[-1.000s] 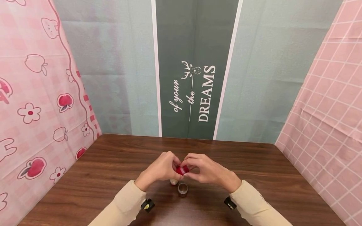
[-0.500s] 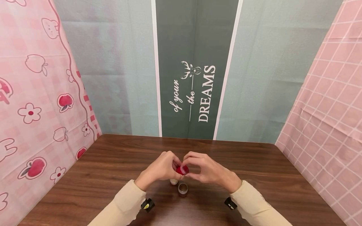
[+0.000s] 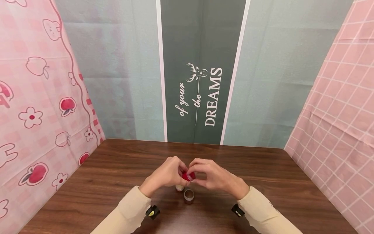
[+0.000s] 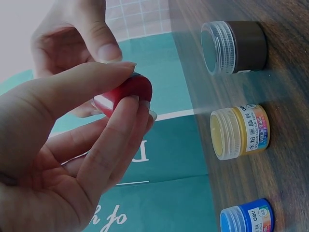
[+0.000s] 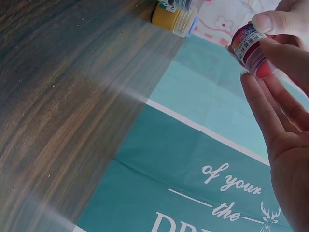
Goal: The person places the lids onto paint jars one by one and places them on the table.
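Above the table, both hands meet at a small red paint jar (image 3: pixel 188 176) with a clear lid. My left hand (image 3: pixel 166 174) pinches the jar's red body (image 4: pixel 130 92) between thumb and fingers. From the other side, my right hand (image 3: pixel 211 174) holds the lid end (image 5: pixel 263 68) with thumb and fingertips. The jar is tilted, and a printed label (image 5: pixel 250 43) shows on its side. Under the hands, a dark brown paint jar (image 3: pixel 189 196) stands on the table beside a yellow paint jar (image 4: pixel 240 131), which the left hand partly hides in the head view.
A blue paint jar (image 4: pixel 247 216) stands in line with the others in the left wrist view; the hands hide it in the head view. The wood-grain table (image 3: pixel 257 178) stretches out around the hands. Printed cloths (image 3: pixel 201 48) hang behind it and at both sides.
Both arms stay in place. The right fingers shift slightly at the lid, and the red jar's angle changes a little between the hands. The standing jars have not moved.
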A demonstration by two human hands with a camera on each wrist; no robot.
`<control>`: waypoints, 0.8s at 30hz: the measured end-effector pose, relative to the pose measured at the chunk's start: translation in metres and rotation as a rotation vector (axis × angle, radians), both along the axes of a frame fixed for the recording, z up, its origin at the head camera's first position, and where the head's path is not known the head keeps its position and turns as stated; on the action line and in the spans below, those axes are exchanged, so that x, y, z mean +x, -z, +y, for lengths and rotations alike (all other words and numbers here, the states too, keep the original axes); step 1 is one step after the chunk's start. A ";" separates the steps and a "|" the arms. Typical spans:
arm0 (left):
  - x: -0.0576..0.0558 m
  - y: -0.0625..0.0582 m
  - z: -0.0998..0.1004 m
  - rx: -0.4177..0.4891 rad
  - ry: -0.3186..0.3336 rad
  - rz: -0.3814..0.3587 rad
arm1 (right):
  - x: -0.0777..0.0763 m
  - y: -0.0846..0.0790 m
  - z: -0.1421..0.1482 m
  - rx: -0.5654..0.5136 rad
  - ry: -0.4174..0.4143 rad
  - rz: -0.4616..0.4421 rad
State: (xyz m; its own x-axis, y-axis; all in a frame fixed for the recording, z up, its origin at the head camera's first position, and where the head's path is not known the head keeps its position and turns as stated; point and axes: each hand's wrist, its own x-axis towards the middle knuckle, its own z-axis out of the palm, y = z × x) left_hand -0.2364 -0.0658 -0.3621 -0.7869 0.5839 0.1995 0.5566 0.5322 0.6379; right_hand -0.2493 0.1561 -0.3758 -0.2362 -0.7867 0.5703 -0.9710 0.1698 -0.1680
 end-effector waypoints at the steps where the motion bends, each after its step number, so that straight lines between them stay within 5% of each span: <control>1: 0.000 0.000 0.000 0.002 0.000 -0.001 | 0.000 0.000 0.000 -0.002 -0.003 -0.025; 7: 0.001 -0.001 0.001 0.007 -0.002 -0.004 | 0.002 0.002 0.001 -0.013 -0.007 -0.161; 12: 0.001 -0.001 0.001 0.007 -0.007 -0.005 | 0.001 0.003 0.000 -0.012 0.002 -0.170; 24: 0.001 -0.001 -0.001 0.002 -0.012 -0.005 | 0.000 0.000 0.001 0.012 0.042 0.041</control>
State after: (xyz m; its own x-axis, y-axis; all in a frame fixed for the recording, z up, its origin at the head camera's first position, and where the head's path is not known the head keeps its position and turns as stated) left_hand -0.2352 -0.0670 -0.3614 -0.7948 0.5740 0.1972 0.5473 0.5373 0.6416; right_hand -0.2493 0.1567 -0.3759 -0.2460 -0.7832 0.5710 -0.9690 0.2125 -0.1261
